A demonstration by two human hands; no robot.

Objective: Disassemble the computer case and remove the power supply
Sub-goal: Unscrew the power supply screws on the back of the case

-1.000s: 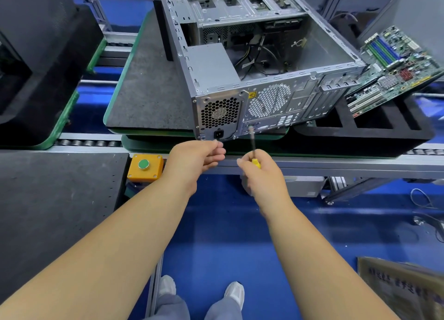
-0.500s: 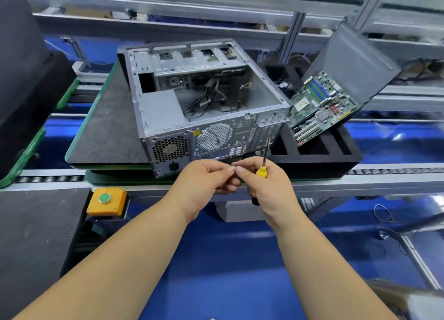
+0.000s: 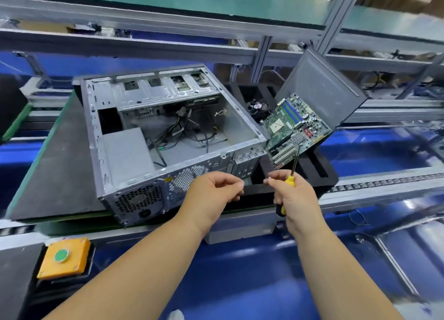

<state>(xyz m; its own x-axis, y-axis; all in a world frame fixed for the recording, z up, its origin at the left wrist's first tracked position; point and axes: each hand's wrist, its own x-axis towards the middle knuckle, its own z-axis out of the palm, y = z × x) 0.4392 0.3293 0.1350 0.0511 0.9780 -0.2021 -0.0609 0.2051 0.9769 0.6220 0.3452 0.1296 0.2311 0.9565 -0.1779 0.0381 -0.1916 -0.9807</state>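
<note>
The grey computer case (image 3: 95,127) lies open on its side on a dark mat (image 3: 62,161). Its power supply (image 3: 127,153) sits in the near left corner, fan grille and socket facing me. Loose cables lie on the case floor. My left hand (image 3: 211,192) hovers in front of the case's rear panel, fingers curled toward the thumb; nothing shows in it. My right hand (image 3: 298,197) grips a yellow-and-black screwdriver (image 3: 291,179), its shaft pointing up, a short gap to the right of the left hand.
A green motherboard (image 3: 295,125) leans in a black foam tray (image 3: 322,173) right of the case, with a grey side panel (image 3: 319,89) propped behind it. A yellow box with a green button (image 3: 63,257) sits at lower left. Conveyor rollers (image 3: 384,182) run along the right.
The screwdriver came off the case's rear panel and tipped upright. My hands met fingertip to fingertip, then drew apart. The view lifted, so the case sits lower in frame.
</note>
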